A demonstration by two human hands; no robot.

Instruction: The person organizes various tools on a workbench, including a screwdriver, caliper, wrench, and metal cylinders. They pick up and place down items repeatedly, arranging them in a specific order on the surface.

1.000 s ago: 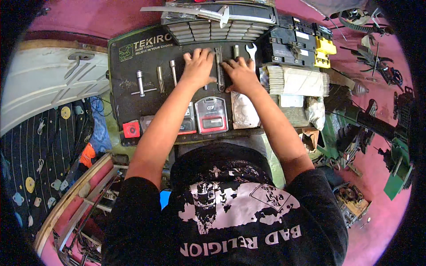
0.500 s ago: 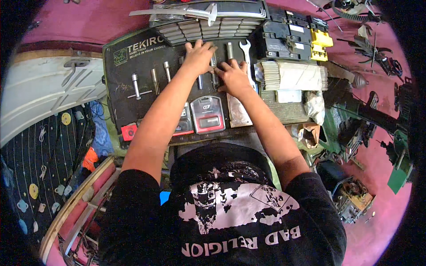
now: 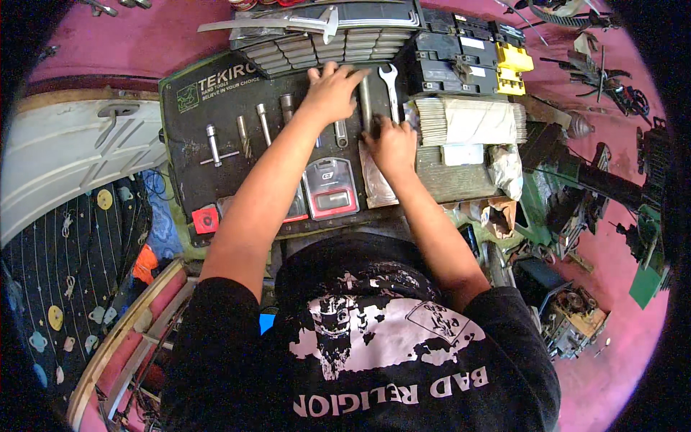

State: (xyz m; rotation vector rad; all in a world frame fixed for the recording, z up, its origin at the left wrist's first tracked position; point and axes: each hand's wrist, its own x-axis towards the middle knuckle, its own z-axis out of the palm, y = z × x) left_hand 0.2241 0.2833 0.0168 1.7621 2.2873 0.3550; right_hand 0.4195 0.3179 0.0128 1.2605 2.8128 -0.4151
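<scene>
The right hand (image 3: 392, 144) lies nearest, fingers curled onto the black tool tray (image 3: 187, 155) beside a socket rod (image 3: 365, 101). At ten o'clock from it, the left hand (image 3: 332, 90) rests open, palm down. An open-ended spanner (image 3: 389, 86) lies at twelve o'clock.

Yellow-black case (image 3: 512, 66) top right; white panel (image 3: 65, 165) left; pink floor (image 3: 115, 43).

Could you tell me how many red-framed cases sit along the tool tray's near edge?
2: one red-framed case lies fully visible beside the left forearm; a second shows only partly under that forearm. More may be hidden.
</scene>
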